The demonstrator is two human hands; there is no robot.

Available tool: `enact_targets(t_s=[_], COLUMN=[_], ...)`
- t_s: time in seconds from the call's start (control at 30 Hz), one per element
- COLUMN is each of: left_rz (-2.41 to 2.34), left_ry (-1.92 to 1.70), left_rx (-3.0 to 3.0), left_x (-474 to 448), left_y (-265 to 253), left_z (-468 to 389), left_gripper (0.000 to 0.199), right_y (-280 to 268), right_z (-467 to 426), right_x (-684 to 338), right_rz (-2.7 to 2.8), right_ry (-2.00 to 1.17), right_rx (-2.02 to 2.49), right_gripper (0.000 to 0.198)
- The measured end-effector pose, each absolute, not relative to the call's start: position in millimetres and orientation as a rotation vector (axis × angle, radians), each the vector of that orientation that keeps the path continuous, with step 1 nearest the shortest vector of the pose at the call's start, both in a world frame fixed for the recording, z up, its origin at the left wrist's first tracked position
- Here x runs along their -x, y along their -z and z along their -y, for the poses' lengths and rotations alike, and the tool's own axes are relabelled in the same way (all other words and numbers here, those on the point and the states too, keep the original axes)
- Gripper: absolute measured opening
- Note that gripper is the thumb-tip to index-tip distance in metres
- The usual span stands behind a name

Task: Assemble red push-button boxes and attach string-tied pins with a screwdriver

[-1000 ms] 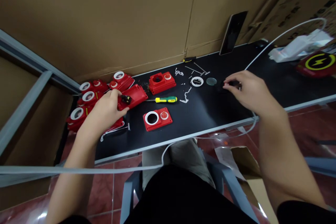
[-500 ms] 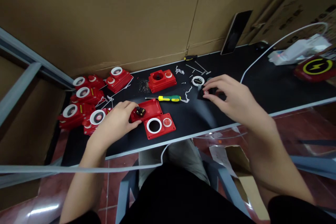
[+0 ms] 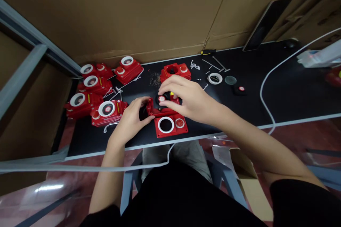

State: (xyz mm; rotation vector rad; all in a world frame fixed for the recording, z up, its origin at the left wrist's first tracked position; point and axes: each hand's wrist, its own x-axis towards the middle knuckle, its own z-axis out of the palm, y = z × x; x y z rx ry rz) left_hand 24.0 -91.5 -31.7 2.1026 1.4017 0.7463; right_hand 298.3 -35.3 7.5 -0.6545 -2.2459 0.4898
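Note:
My left hand grips the left end of an open red housing, thumb at the front and fingers behind. Over the housing, my right hand pinches a round black part with a red-and-white centre between thumb and fingers. Just in front lies a red cover plate with a white ring and a round red lens. Behind the right hand is another red unit with a round opening. My right hand mostly hides the screwdriver; a bit of yellow shows.
Several assembled red units crowd the table's left side. Toward the right lie a white ring, a clear disc and a black part with a red-and-white centre. A phone leans on the cardboard; a white cable crosses the table.
My right hand has moved left from beside the white ring to over the red housing, carrying the round black part. My left hand stays at the housing's left end. The view has shifted.

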Motion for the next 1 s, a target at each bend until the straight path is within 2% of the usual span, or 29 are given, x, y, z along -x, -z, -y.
enact_targets(t_s=[0.23, 0.73, 0.83, 1.0], left_rz=[-1.460, -1.491, -1.502, -1.516], left_ry=[-0.761, -0.706, -0.719, -0.752], left_rx=[-2.213, -2.289, -2.287, -2.253], left_x=[-29.1, -27.3, -27.9, -30.2], left_y=[43.9, 40.8, 41.5, 45.6], left_z=[101.7, 101.3, 101.2, 102.2], left_gripper=[0.052, 0.049, 0.049, 0.056], right_y=[23.8, 11.4, -0.9, -5.3], right_z=[18.4, 31.6, 30.2, 3.6], right_x=[-292.5, -293.1, -320.1, -435.6], right_rz=[2.312, 2.365, 2.313, 2.049], right_ry=[-0.760, -0.516, -0.273, 0.059], right_rx=[0.623, 0.700, 0.919, 1.647], right_gripper=[0.013, 0.022, 0.026, 0.033])
